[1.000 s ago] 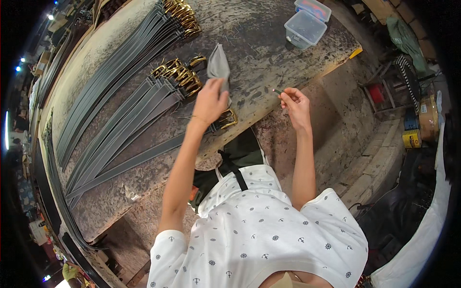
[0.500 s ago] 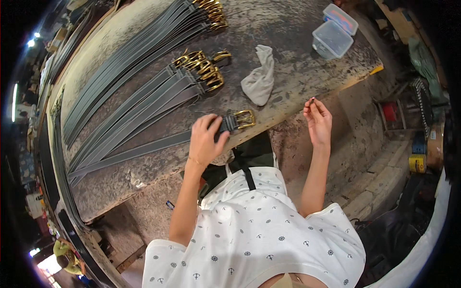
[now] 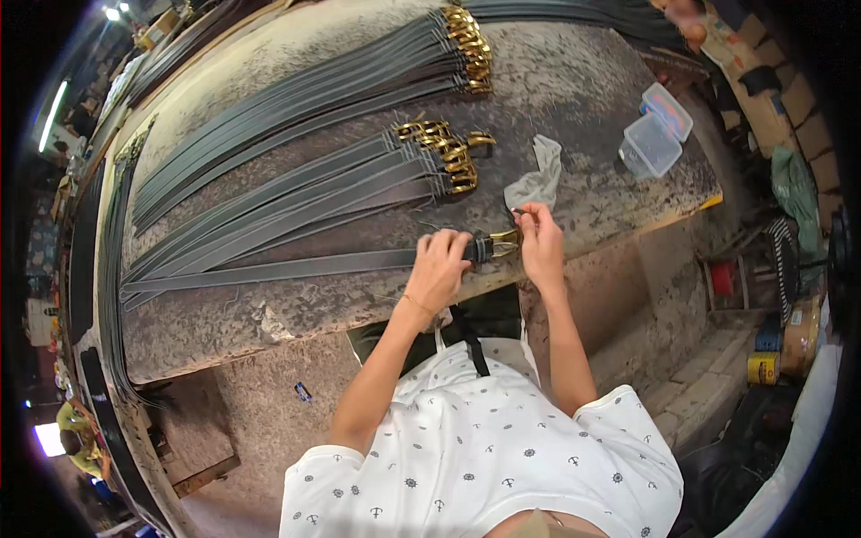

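A dark grey belt (image 3: 332, 264) stretches along the near part of the worktable, its gold buckle (image 3: 503, 239) toward the right. My left hand (image 3: 438, 269) is closed on this belt just left of the buckle, fingers curled over the strap. Close to the buckle's right side is my right hand (image 3: 542, 249), thumb and fingers pinched together on a tiny dark thing with a pale tip, too small to name. Right behind that hand lies a crumpled off-white cloth (image 3: 542, 175).
Two bundles of grey belts with gold buckles, a nearer one (image 3: 341, 179) and a farther one (image 3: 323, 108), cover the table's left. A clear plastic box (image 3: 652, 146) with its lid stands near the right end. A stool (image 3: 725, 280) is on the floor at right.
My right hand has come in from the right, off the table's edge, to the buckle, still pinching the tiny thing. My left hand stays on the belt. The whole view has shifted.
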Motion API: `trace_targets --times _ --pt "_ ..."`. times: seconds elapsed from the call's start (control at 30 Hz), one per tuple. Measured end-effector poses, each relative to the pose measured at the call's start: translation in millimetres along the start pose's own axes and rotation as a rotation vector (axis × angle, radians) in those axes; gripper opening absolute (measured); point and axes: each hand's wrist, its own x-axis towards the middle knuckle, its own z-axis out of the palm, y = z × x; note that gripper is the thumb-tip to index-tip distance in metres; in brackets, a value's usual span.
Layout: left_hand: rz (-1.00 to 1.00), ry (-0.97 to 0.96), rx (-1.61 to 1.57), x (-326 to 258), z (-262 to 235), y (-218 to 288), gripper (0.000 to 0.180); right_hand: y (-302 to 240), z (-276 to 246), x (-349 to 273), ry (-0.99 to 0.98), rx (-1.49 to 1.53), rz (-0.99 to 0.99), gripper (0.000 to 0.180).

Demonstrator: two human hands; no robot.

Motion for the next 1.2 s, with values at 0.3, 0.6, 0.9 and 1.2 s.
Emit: trace_targets --times 0.3,0.6,0.9,1.2 --pt "0.075 0.130 -0.063 2 -57 7 0.050 -55 20 23 0.023 -0.069 0.018 0.023" --pt "-0.529 0.303 0.758 -150 -185 -191 0.034 -50 -46 126 0.376 -0.553 -0.225 0.024" --pt "-1.275 0.582 1.028 -290 -437 -298 0.046 -71 -15 229 0.348 -0.619 -0.210 0.024" --pt "-1.337 0.423 1.172 -115 -488 -462 0.049 -68 61 340 0.463 -0.667 -0.167 0.027"
